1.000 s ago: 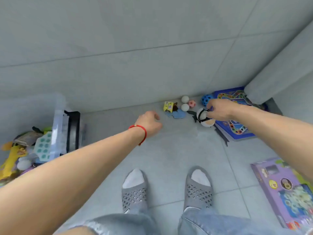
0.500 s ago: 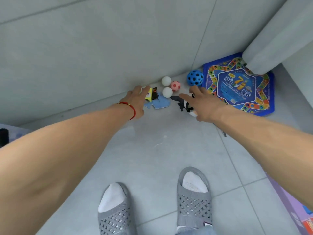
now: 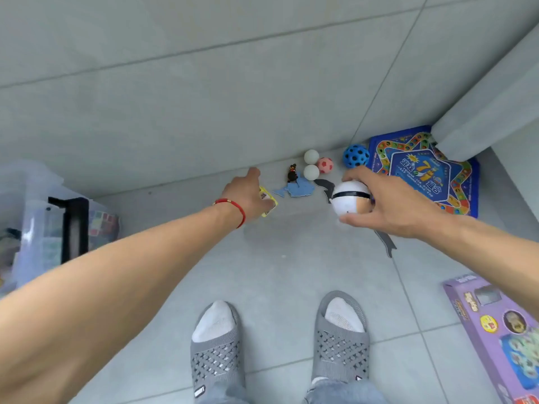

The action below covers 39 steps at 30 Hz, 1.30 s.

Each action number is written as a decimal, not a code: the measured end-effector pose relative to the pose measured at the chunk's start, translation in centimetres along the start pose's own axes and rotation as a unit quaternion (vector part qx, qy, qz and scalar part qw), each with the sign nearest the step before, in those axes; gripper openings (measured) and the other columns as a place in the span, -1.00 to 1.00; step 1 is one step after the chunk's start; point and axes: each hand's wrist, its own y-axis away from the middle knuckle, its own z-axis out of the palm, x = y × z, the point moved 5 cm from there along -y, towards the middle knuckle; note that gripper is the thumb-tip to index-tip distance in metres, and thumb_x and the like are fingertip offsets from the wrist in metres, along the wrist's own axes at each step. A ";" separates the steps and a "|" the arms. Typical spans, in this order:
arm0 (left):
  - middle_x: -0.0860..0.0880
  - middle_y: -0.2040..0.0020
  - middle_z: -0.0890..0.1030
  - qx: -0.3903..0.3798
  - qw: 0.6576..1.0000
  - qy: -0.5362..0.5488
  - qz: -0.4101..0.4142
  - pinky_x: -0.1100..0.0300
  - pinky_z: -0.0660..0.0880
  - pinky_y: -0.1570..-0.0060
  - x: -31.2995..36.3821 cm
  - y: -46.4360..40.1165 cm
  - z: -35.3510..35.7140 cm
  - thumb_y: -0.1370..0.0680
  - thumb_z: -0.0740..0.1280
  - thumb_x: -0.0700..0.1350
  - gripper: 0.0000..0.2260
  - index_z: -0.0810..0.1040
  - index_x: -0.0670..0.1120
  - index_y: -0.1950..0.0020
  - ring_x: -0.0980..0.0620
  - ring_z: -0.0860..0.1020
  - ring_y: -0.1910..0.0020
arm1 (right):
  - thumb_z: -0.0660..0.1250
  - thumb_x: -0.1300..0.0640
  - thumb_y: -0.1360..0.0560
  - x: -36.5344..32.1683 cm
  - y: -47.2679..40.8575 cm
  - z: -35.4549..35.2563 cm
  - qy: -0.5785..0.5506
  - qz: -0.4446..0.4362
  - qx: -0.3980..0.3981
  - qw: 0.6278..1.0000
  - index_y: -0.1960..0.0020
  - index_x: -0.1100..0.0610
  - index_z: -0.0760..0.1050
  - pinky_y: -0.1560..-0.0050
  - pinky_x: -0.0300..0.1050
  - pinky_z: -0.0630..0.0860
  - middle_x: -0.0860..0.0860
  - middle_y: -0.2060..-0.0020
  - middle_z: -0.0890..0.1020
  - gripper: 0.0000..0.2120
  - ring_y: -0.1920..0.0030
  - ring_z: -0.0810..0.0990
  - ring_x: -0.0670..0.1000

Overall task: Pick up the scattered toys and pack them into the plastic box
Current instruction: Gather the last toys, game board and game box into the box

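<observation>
Both hands are loaded. The right hand (image 3: 390, 205) at center right cups a white ball (image 3: 350, 199) with a black band, fingers spread wide around it, lifted off the floor. The left hand (image 3: 248, 193) at center is closed over a small yellow toy (image 3: 268, 201), only its edge showing. The plastic box (image 3: 32, 217) sits at the left edge, so it lies well left of both grips; the left hand is nearer. 4 balls, a figurine and flat cutouts remain by the wall.
</observation>
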 end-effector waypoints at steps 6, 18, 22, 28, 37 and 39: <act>-0.23 -0.08 0.66 -0.148 0.921 0.350 -0.084 0.00 0.65 0.00 -4.4 14.8 -6.1 -0.50 0.45 -0.03 -0.71 0.61 -0.20 -0.12 -0.10 0.66 0.18 | 0.39 -0.27 -0.47 -11.7 5.0 -4.5 -0.001 -0.023 -0.126 0.992 -0.13 -0.27 0.44 0.20 -0.02 0.64 -0.17 0.26 0.66 -0.72 0.36 0.68 -0.07; -0.27 -0.08 0.61 0.185 0.657 0.683 -0.259 0.10 0.66 0.27 -29.9 36.3 -17.7 -0.53 0.44 -0.03 -0.57 0.51 -0.26 -0.29 -0.16 0.62 0.24 | 0.42 -0.10 -0.54 -49.3 4.0 5.9 -0.214 -0.121 -0.256 0.935 -0.22 0.17 0.54 -0.02 0.00 0.69 0.15 -0.05 0.67 -0.59 0.10 0.74 0.08; -0.33 -0.19 0.52 0.267 0.544 0.753 -0.257 0.03 0.66 0.34 -36.3 38.4 -20.0 -0.57 0.39 -0.04 -0.56 0.42 -0.21 -0.36 -0.24 0.66 0.27 | 0.43 -0.07 -0.54 -59.2 2.8 9.2 -0.326 -0.055 -0.231 0.915 -0.33 0.29 0.40 0.00 -0.03 0.69 0.17 -0.15 0.53 -0.44 -0.02 0.68 0.12; -0.18 0.17 0.45 0.362 0.528 0.707 -0.302 0.05 0.61 0.20 -39.6 39.7 -20.3 -0.59 0.20 -0.27 -0.94 0.39 -0.21 -0.05 -0.20 0.57 0.19 | 0.34 0.16 -0.60 -63.7 1.2 10.1 -0.378 -0.032 -0.151 0.913 -0.46 0.30 0.28 -0.05 0.05 0.67 0.22 -0.37 0.40 -0.50 -0.04 0.63 0.19; -0.13 0.20 0.45 0.319 0.660 0.625 -0.269 0.12 0.50 0.22 -33.5 35.6 -16.1 -0.49 0.13 -0.34 -0.86 0.46 -0.19 0.12 -0.10 0.45 0.31 | 0.30 0.13 -0.61 -46.4 0.8 3.3 -0.046 -0.078 -0.164 0.982 -0.18 0.16 0.59 0.03 0.00 0.68 0.11 -0.12 0.63 -0.80 -0.08 0.67 0.08; -0.15 0.17 0.55 0.309 0.702 0.591 -0.249 0.05 0.59 0.16 -30.2 33.7 -16.2 -0.51 0.18 -0.32 -0.84 0.54 -0.15 0.05 -0.09 0.54 0.27 | 0.30 0.12 -0.60 -41.3 0.5 0.6 -0.020 -0.052 -0.140 0.989 -0.16 0.14 0.59 0.00 0.00 0.68 0.08 -0.12 0.63 -0.81 -0.05 0.67 0.04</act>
